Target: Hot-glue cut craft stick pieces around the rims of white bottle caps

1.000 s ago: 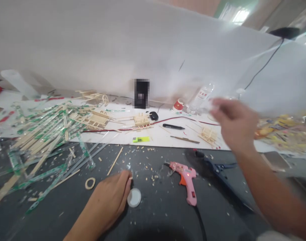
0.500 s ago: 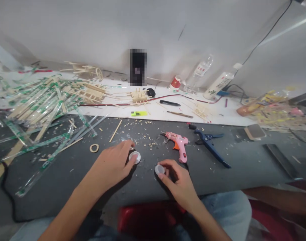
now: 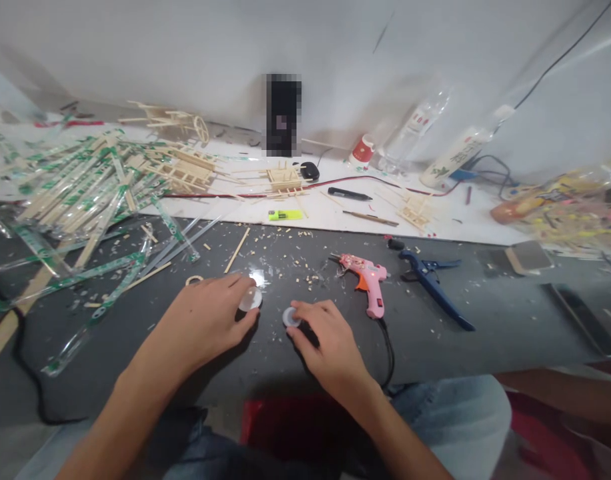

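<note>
My left hand is closed with fingers and thumb on the edges of a round translucent lid-like disc, just above the dark tabletop. To its right, my right hand pinches a small round whitish plastic piece, like a shallow cup, by its rim. The two pieces are apart. A pale wooden ring lies partly hidden behind my left hand. Right of my right hand lies a pink glue gun with an orange trigger and a black cord.
Blue-handled cutters lie on the right. Wrapped wooden sticks are heaped at left. Small wooden cart models, a yellow-green piece, a black pen, a paper cup and bottles line the back. Wood scraps litter the table.
My right hand has moved left with the small cup-like piece. My left hand has shifted slightly left with the disc, now partly covering the wooden ring. The camera view has shifted a little.
</note>
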`<state>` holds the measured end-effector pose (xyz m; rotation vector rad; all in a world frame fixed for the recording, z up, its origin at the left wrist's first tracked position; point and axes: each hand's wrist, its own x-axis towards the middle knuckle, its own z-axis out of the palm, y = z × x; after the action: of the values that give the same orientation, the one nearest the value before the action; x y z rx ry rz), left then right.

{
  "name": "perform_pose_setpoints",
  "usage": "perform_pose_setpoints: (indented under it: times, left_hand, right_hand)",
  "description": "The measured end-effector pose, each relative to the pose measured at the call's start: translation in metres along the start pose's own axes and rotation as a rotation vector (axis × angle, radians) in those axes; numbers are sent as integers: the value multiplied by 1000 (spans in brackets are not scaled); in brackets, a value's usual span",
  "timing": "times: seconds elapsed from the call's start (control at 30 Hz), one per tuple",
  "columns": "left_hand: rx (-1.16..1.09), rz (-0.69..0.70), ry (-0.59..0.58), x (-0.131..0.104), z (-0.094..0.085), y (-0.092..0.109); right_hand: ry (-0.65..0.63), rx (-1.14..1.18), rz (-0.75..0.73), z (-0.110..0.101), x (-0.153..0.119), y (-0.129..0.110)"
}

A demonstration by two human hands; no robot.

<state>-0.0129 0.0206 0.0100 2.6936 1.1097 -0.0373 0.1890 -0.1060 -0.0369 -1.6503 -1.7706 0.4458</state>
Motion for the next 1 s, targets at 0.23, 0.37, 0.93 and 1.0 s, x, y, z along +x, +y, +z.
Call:
perform_pose_setpoints:
  times: [0.23, 0.37, 0.93, 1.0]
  left_hand:
    - [-6, -1, 86, -16, 7, -5]
    - [-33, 65, 112, -21, 6, 13]
    - [-46, -125, 278, -38, 32, 57]
    - [-17, -144, 283, -36, 31, 63]
  right_hand:
    - [27, -56, -12, -6, 14, 4]
    - [57, -126, 68, -22, 23, 22]
    - [-75, -62, 115, -6, 23, 8]
    - [-99, -44, 121, -7, 24, 6]
